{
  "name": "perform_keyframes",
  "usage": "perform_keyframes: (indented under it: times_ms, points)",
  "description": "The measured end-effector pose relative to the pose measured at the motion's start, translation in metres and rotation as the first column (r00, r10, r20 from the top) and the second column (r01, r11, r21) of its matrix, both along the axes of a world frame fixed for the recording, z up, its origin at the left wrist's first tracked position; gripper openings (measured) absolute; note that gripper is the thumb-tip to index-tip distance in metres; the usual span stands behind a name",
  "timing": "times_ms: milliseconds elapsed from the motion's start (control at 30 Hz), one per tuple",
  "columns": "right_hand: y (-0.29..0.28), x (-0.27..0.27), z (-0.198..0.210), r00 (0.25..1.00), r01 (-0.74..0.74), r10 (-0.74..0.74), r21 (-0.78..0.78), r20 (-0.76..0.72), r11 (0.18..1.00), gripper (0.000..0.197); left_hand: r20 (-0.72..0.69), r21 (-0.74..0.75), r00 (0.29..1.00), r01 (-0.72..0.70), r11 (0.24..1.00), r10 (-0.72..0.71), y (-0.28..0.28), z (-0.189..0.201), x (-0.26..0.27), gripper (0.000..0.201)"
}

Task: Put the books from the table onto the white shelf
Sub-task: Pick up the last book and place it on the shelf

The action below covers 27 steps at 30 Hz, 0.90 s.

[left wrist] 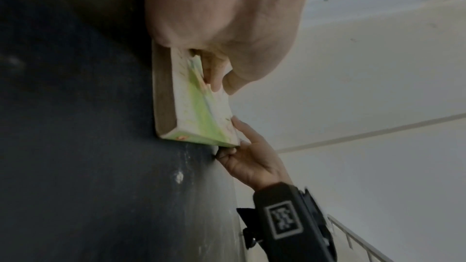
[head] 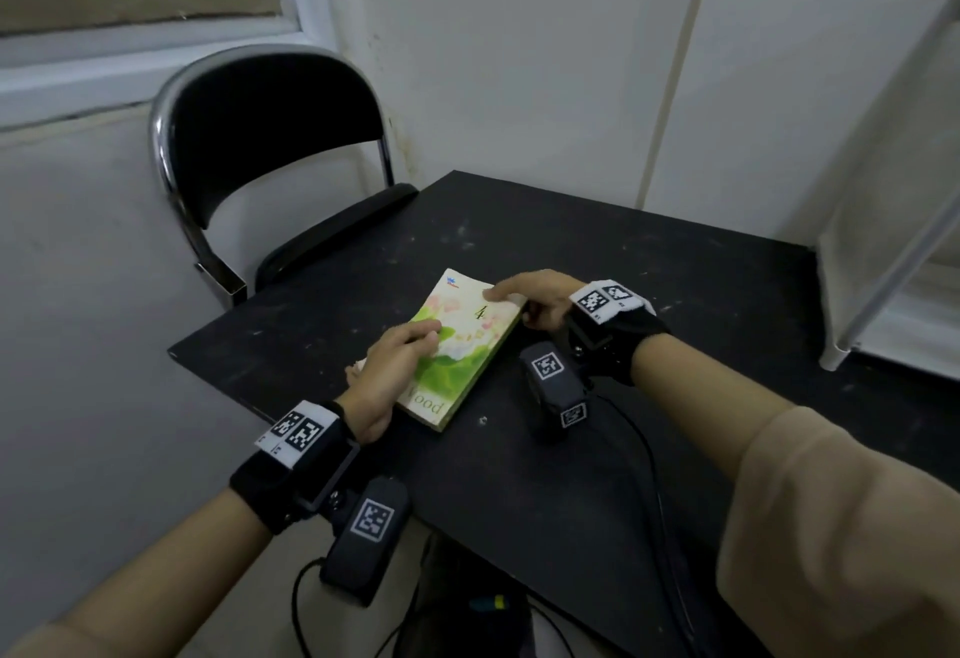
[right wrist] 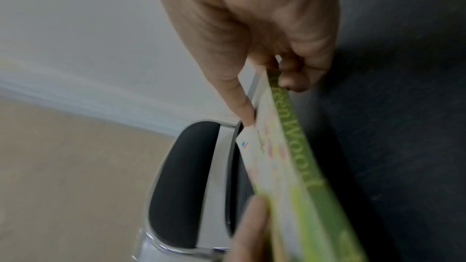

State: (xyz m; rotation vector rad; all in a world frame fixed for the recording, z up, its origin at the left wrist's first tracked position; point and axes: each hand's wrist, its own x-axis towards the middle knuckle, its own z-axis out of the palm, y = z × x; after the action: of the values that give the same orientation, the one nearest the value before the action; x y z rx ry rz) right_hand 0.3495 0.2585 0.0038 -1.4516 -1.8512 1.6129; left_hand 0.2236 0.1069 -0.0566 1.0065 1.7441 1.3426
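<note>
One book (head: pixel 457 345) with a green and white flowered cover lies near the front left corner of the black table (head: pixel 649 293). My left hand (head: pixel 400 356) lies on the near half of the cover with its fingers stretched over it. My right hand (head: pixel 519 296) pinches the far right corner, forefinger on the cover and thumb against the green spine. The right wrist view shows that pinch on the book (right wrist: pixel 282 156) closely. In the left wrist view the book (left wrist: pixel 199 111) lies flat, with my right hand (left wrist: pixel 249 162) at its far corner. The white shelf (head: pixel 893 262) stands at the right.
A black chair (head: pixel 270 137) with a chrome frame stands against the table's left side. White walls close in the back. Wrist camera units and their cables hang under both forearms near the table's front edge.
</note>
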Motion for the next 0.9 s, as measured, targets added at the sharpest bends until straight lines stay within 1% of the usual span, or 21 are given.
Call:
perform_keyframes:
  times_ms: [33,100,200,233,300,333,433,500,533,567,633,666,733,800,833,900]
  points:
    - [0.003,0.005,0.003,0.998,0.027,-0.031,-0.068,-0.053,0.997,0.014,0.023,0.007,1.0,0.002,1.0,-0.002,0.007,0.002,0.005,0.028]
    - [0.006,0.011,0.007,0.989,0.034,-0.056,-0.162,-0.137,0.986,0.014,0.046,0.04,0.999,-0.021,0.999,0.019,0.02,0.006,0.012,0.03]
    - [0.003,0.01,0.002,0.972,-0.04,-0.025,-0.268,-0.235,0.963,0.007,-0.03,0.056,0.994,-0.104,0.993,0.106,0.038,0.008,0.019,0.029]
    - [0.001,0.007,-0.001,0.97,-0.082,0.011,-0.282,-0.243,0.956,0.004,-0.055,0.057,0.99,-0.128,0.99,0.131,0.048,0.005,0.017,0.034]
    - [0.002,0.0,-0.01,0.974,-0.125,0.064,-0.276,-0.219,0.953,0.001,-0.053,0.062,0.983,-0.174,0.983,0.178,0.059,0.009,0.019,0.048]
    - [0.004,-0.003,-0.013,0.976,-0.123,0.068,-0.266,-0.207,0.956,0.003,-0.049,0.079,0.983,-0.172,0.982,0.176,0.065,0.013,0.021,0.048]
    - [0.013,-0.011,-0.02,0.98,-0.074,0.025,-0.243,-0.198,0.967,0.004,0.019,0.098,0.989,-0.149,0.984,0.148,0.082,0.018,0.016,0.029]
    - [0.019,-0.015,-0.02,0.983,-0.045,0.001,-0.231,-0.186,0.972,0.001,0.025,0.081,0.988,-0.157,0.984,0.155,0.094,0.014,0.009,0.029]
    - [0.023,-0.017,-0.02,0.984,-0.034,-0.009,-0.231,-0.18,0.972,0.003,0.032,0.063,0.987,-0.162,0.985,0.161,0.1,0.011,0.005,0.03]
    - [0.026,-0.017,-0.02,0.984,-0.025,-0.019,-0.242,-0.178,0.97,0.005,0.067,0.041,0.987,-0.149,0.988,0.146,0.108,0.006,0.0,0.034]
    - [0.03,-0.016,-0.019,0.982,-0.015,-0.035,-0.262,-0.188,0.965,0.007,0.212,-0.031,0.975,-0.063,0.998,0.069,0.112,0.007,0.0,0.045]
    - [0.033,-0.015,-0.02,0.98,-0.011,-0.042,-0.264,-0.196,0.965,0.007,0.297,-0.036,0.955,-0.011,0.999,0.021,0.109,0.013,0.005,0.044]
    - [0.038,-0.012,-0.023,0.976,-0.005,-0.052,-0.257,-0.212,0.967,0.007,0.391,-0.026,0.919,0.059,0.998,-0.044,0.102,0.026,0.015,0.032]
    - [0.04,-0.007,-0.027,0.971,0.004,-0.07,-0.277,-0.227,0.961,0.009,0.432,-0.037,0.899,0.099,0.994,-0.073,0.105,0.027,0.02,0.029]
    - [0.041,-0.005,-0.03,0.969,0.005,-0.076,-0.288,-0.235,0.958,0.01,0.429,-0.033,0.899,0.114,0.993,-0.089,0.105,0.027,0.023,0.029]
    - [0.041,0.002,-0.035,0.969,0.012,-0.081,-0.283,-0.234,0.959,0.012,0.421,-0.037,0.904,0.102,0.994,-0.077,0.108,0.022,0.03,0.034]
